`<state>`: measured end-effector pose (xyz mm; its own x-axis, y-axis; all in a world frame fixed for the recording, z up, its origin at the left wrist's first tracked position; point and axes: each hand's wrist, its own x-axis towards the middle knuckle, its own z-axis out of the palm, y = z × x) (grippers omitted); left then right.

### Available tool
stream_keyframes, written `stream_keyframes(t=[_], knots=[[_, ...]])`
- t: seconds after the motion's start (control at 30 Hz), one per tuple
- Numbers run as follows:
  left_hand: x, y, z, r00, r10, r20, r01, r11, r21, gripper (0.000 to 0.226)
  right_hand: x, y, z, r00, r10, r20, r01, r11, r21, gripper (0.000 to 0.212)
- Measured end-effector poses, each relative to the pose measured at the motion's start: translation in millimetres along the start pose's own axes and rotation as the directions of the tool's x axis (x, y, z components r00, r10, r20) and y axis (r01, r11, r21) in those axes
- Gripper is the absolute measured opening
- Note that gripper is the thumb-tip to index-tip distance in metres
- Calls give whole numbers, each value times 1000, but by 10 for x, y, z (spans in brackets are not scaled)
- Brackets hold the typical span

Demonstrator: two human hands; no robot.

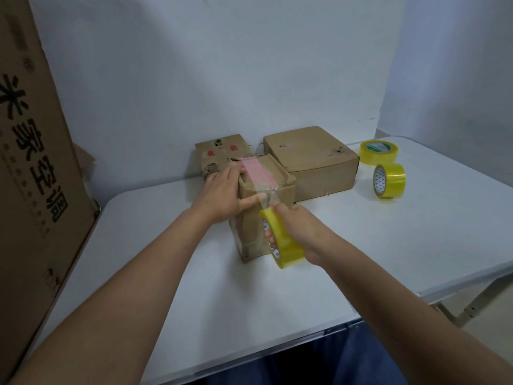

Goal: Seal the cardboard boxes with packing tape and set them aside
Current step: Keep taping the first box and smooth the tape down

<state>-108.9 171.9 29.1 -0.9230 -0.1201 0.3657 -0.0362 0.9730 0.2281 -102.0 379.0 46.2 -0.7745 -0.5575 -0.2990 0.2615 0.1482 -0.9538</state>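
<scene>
Pulling the tape roll gripped in right hand, flat left hand steadies the box; slack strip could wrinkle off the seam.

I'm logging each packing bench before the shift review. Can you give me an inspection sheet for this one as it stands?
Surface: white table, a metal frame showing under its right edge.
Job's things: near box with a tape strip running over its top and down the front; small box behind it; wide box at the right, both by the wall.
Clutter: two spare tape rolls, one flat, one on edge.
Hands: left hand rests on the near box, thumb on the tape; right hand grips the yellow tape roll.
Cables: nothing seen.
Surroundings: white wall; large printed carton leaning at the left.
</scene>
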Motion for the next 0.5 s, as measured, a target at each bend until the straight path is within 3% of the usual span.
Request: stream_keyframes(t=[0.2, 0.5], knots=[[11, 13, -82, 993, 10, 116, -23, 993, 118, 102, 75, 150, 6, 999, -32, -12, 31, 998, -59, 47], [-27, -72, -32, 988, 47, 145, -59, 995, 76, 128, 196, 353, 56, 994, -49, -98, 32, 985, -171, 34]])
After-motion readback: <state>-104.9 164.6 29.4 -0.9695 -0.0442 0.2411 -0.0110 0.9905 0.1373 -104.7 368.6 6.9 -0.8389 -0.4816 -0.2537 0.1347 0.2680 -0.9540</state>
